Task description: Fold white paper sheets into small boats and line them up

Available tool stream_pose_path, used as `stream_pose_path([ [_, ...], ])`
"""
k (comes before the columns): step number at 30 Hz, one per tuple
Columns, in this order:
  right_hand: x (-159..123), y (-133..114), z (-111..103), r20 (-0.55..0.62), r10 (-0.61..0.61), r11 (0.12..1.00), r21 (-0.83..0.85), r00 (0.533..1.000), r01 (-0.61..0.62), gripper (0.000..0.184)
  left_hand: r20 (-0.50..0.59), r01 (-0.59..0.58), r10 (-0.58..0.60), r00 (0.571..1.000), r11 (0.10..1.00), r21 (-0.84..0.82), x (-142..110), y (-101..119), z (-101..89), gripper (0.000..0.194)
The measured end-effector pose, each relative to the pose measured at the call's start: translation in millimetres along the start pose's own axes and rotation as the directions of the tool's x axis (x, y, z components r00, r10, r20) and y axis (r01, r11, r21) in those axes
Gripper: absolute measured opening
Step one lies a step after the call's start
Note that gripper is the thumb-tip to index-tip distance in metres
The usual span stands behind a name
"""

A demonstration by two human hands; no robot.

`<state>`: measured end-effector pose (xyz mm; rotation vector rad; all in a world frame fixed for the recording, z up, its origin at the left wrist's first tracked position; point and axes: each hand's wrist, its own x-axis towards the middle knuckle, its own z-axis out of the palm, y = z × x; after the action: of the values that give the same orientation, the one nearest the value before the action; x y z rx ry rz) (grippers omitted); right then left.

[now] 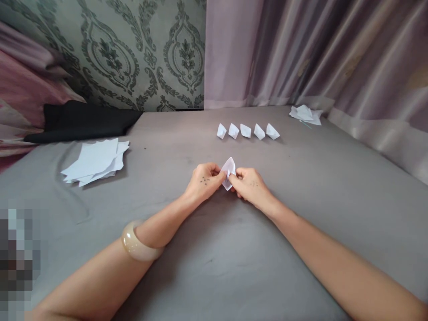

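A small folded white paper boat (230,166) is held between my two hands above the grey sheet, its pointed end facing away from me. My left hand (204,182) pinches its left side, thumb laid on the paper. From the other side my right hand (251,183) grips it, with the thumb pressed near the middle fold and the fingers curled beneath. Parts of the fingers are hidden behind the paper and the hands. Beyond them stands a row of several similar folded paper boats (245,130).
A stack of white paper sheets (96,160) lies at the left, near a black cloth (87,119). More white paper (305,114) sits at the far right by the purple curtain (267,53). A patterned wall (143,53) closes off the back of the grey surface (334,187).
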<state>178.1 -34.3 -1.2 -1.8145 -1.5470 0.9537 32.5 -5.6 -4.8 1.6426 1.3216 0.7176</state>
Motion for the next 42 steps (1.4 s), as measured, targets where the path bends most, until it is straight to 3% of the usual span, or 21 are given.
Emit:
stream_pose_path([
  [9, 0, -1, -2, -0.006, -0.009, 0.984, -0.176, 1.000, 0.008, 0.025, 0.020, 0.173, -0.174, 0.985, 0.983, 0.058, -2, 0, -0.6, 0.008],
  [18, 3, 2, -3, 0.057, 0.014, 0.973, -0.231, 0.998, 0.000, 0.022, 0.056, 0.147, -0.153, 0.987, 0.984, 0.102, -3, 1, -3.8, 0.013],
  [26, 8, 1, -5, 0.156, 0.069, 0.988, -0.149, 0.985, -0.046, 0.017, 0.097, 0.221, -0.231, 0.968, 0.969, 0.108, 5, -1, -3.5, 0.016],
  [29, 4, -1, -10, 0.174, 0.092, 0.991, -0.112, 0.980, -0.073, 0.025, 0.110, 0.238, -0.242, 0.964, 0.970, 0.048, 7, -1, -3.4, 0.015],
  [31, -2, -2, -15, 0.134, 0.047, 0.997, -0.064, 0.990, -0.039, 0.033, 0.122, 0.239, -0.236, 0.964, 0.971, -0.009, 6, 0, -3.6, 0.014],
  [34, -16, -6, -21, -0.011, -0.154, 0.985, -0.084, 0.988, 0.152, 0.031, 0.116, 0.235, -0.226, 0.967, 0.969, -0.076, 5, 0, -3.8, 0.015],
  [38, -32, -11, -18, 0.103, -0.375, 0.897, -0.212, 0.921, 0.388, 0.026, 0.077, 0.233, -0.225, 0.971, 0.962, -0.138, 3, -1, -3.8, 0.017],
  [42, -32, -5, -9, 0.078, -0.487, 0.766, -0.440, 0.870, 0.468, 0.017, 0.061, 0.224, -0.216, 0.974, 0.953, -0.203, 5, -1, -4.5, 0.017],
])
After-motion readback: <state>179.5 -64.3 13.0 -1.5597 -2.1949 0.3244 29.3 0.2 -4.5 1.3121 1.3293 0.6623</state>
